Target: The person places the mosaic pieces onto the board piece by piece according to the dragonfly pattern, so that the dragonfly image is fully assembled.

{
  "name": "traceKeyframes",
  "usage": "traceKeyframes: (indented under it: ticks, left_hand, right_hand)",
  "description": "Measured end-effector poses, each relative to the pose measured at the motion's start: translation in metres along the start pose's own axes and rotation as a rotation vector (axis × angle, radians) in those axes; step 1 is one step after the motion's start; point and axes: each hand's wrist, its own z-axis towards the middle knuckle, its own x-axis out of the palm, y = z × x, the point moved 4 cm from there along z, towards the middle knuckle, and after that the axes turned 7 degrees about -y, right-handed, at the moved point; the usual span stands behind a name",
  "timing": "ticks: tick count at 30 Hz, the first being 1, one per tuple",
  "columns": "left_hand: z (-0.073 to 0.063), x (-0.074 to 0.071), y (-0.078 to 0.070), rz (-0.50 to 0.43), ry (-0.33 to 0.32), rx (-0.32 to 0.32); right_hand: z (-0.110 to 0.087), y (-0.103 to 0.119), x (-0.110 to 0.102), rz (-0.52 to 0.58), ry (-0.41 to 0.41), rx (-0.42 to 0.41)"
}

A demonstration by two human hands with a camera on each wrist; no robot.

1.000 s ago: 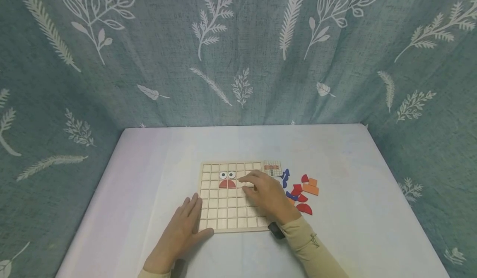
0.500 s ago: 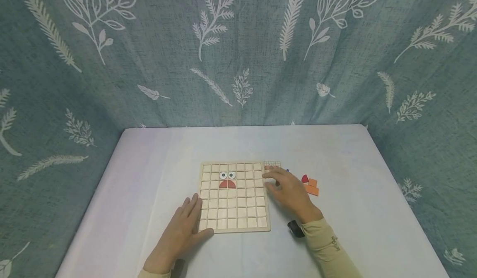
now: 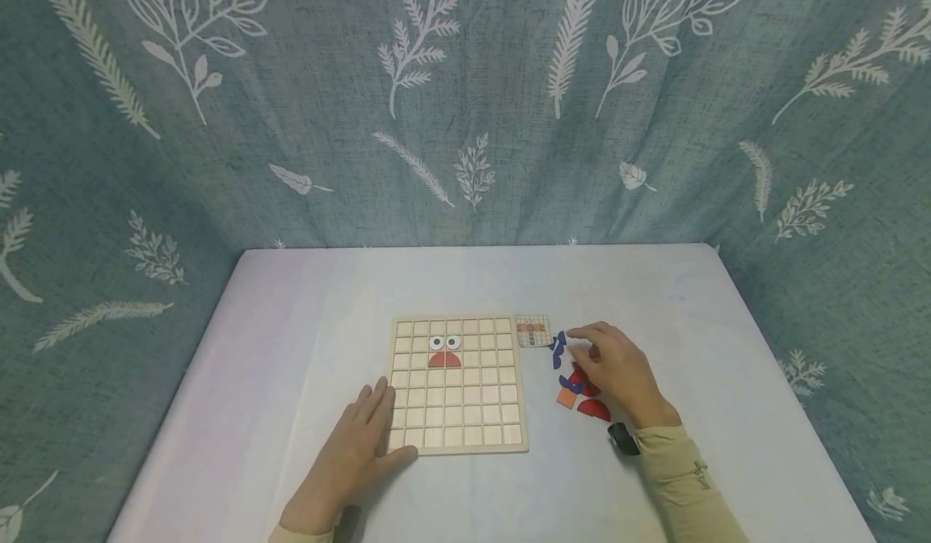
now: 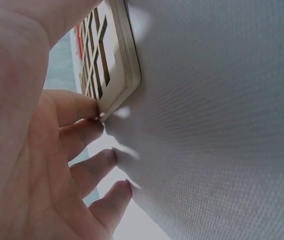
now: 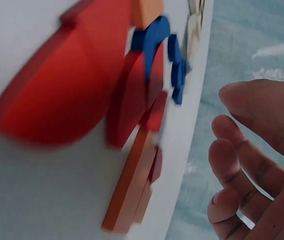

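Board [image 3: 462, 397] holds eye tiles [image 3: 436, 343] and red pieces [image 3: 437, 360] (left hand [image 3: 351, 451] spread, right hand [image 3: 624, 372] parted).

board [image 3: 472, 417]: pale wood tone, square grid pattern. eye tiles [image 3: 436, 343]: white with black centres. mouth tiles [image 3: 437, 360]: red. loose pieces [image 3: 595, 410]: red, blue, orange. table [image 3: 327, 317]: white. curtain [image 3: 327, 155]: teal, white leaf print. sleeves [image 3: 694, 486]: beige. wrist device [image 3: 623, 439]: black.

Wears a khaki right sleeve [image 3: 682, 486], close-fitting at the cuff, marked with small dark lettering [image 3: 701, 475]; shows a matching left cuff [image 3: 296, 536], plus a black, rounded-edged wrist device [image 3: 624, 439] on the right.
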Motion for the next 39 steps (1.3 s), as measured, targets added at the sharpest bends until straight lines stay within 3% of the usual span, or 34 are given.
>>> traceKeyframes:
  ticks: [5,10,16,25,39]
  left_hand:
    - [0.000,0.000,0.000,0.002,0.010,-0.006]
    - [0.000,0.000,0.000,0.001,0.015,-0.004]
    - [0.000,0.000,0.000,-0.005,0.001,0.004]
    - [0.000,0.000,0.000,-0.007,0.008,-0.021]
    - [-0.001,0.002,0.002,-0.009,-0.010,-0.007]
  right_hand:
    - [-0.006,-0.009,-0.001,-0.017,0.047,0.038]
    - [-0.013,-0.014,-0.002,-0.021,0.160,0.093]
    - [-0.018,-0.017,0.000,-0.025,0.286,0.085]
    - [-0.018,-0.017,0.001,-0.058,0.306,0.044]
    - [-0.015,-0.013,0.002,-0.096,0.309,0.054]
